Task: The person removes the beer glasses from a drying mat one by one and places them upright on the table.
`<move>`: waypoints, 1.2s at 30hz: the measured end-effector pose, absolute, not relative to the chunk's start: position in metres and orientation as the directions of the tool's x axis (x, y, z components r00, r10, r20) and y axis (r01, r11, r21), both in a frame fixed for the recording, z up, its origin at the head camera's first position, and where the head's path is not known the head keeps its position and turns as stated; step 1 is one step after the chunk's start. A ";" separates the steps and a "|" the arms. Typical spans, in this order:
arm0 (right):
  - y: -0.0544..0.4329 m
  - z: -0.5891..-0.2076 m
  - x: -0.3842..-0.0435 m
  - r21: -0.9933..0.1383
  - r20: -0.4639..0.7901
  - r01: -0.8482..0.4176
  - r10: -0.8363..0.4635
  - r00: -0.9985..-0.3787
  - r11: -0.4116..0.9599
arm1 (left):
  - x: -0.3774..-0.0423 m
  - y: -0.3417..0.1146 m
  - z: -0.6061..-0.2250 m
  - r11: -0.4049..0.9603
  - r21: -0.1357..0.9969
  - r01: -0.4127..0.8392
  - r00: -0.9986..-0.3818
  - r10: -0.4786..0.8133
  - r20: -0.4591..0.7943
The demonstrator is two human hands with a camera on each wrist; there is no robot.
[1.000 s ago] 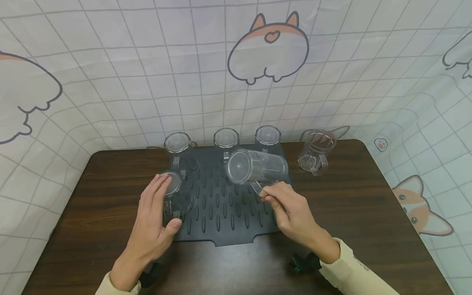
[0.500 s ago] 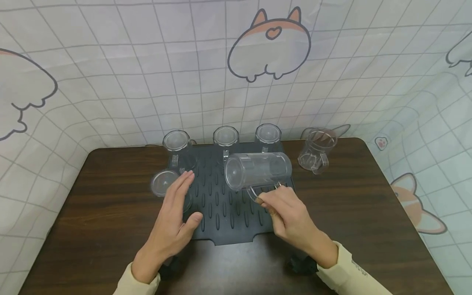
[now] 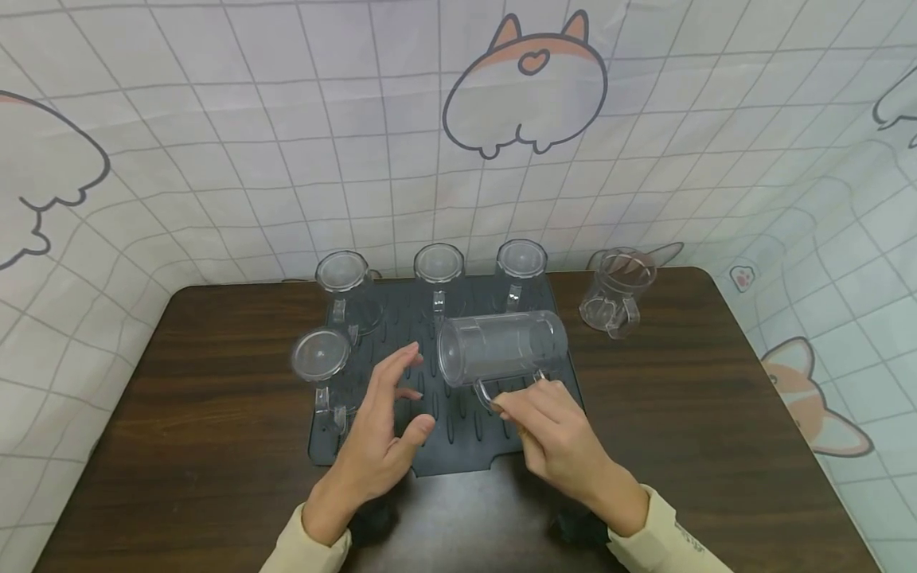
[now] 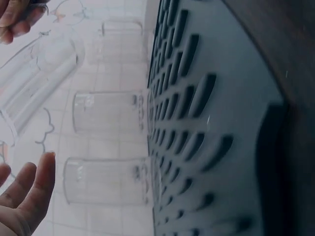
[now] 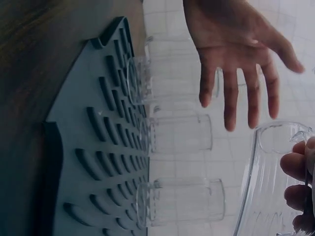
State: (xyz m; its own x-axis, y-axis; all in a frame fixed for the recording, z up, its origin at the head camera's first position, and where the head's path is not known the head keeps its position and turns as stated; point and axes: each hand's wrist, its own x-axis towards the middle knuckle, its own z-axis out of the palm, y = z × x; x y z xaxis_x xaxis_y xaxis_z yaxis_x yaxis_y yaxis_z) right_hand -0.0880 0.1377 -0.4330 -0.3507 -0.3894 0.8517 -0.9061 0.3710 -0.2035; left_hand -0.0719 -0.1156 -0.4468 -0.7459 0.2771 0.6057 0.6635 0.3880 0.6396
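Note:
My right hand [image 3: 566, 446] grips the handle of a clear glass mug [image 3: 501, 346], which it holds on its side over the dark ribbed drying mat [image 3: 458, 446]. The mug's closed bottom points left, toward my left hand [image 3: 376, 430]. That hand is apart from the mug, fingers extended and thumb spread, as the right wrist view also shows with the left palm [image 5: 231, 51]. To its left, an upside-down mug [image 3: 322, 358] stands on the front left of the mat. In the right wrist view, the right fingers [image 5: 295, 167] curl at the mug's handle.
Along the mat's back edge stand three more upside-down mugs: a left one [image 3: 344, 274], a middle one [image 3: 439, 267] and a right one [image 3: 521, 263]. Another mug [image 3: 619, 290] is upright on the brown wooden table [image 3: 688, 382], right of the mat. A patterned cloth wall [image 3: 286, 159] closes the back.
My left hand has left the front-left mug and moved right toward the held mug. The held mug has turned and come slightly nearer, still in my right hand.

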 end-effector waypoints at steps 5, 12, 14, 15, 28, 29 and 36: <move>0.135 -0.439 -0.083 -0.183 0.856 -0.909 -0.394 -0.335 0.374 | -0.070 -0.107 -0.451 0.334 0.725 0.602 -0.798 0.223 0.560; 0.129 -0.447 -0.079 -0.173 0.866 -0.921 -0.392 -0.311 0.349 | -0.071 -0.097 -0.452 0.297 0.810 0.505 -0.863 0.162 0.479; 0.127 -0.449 -0.078 -0.177 0.864 -0.923 -0.395 -0.311 0.341 | -0.071 -0.095 -0.452 0.296 0.829 0.474 -0.881 0.145 0.451; 0.126 -0.450 -0.078 -0.179 0.863 -0.924 -0.398 -0.313 0.338 | -0.072 -0.094 -0.451 0.295 0.840 0.456 -0.890 0.139 0.434; 0.122 -0.457 -0.076 -0.124 0.844 -0.922 -0.450 -0.292 0.367 | -0.073 -0.089 -0.453 0.229 0.896 0.381 -0.924 0.133 0.359; 0.122 -0.458 -0.076 -0.119 0.843 -0.922 -0.453 -0.290 0.369 | -0.073 -0.089 -0.453 0.228 0.899 0.375 -0.926 0.129 0.354; 0.123 -0.460 -0.074 -0.114 0.836 -0.917 -0.461 -0.297 0.383 | -0.074 -0.086 -0.454 0.180 0.914 0.362 -0.930 0.132 0.343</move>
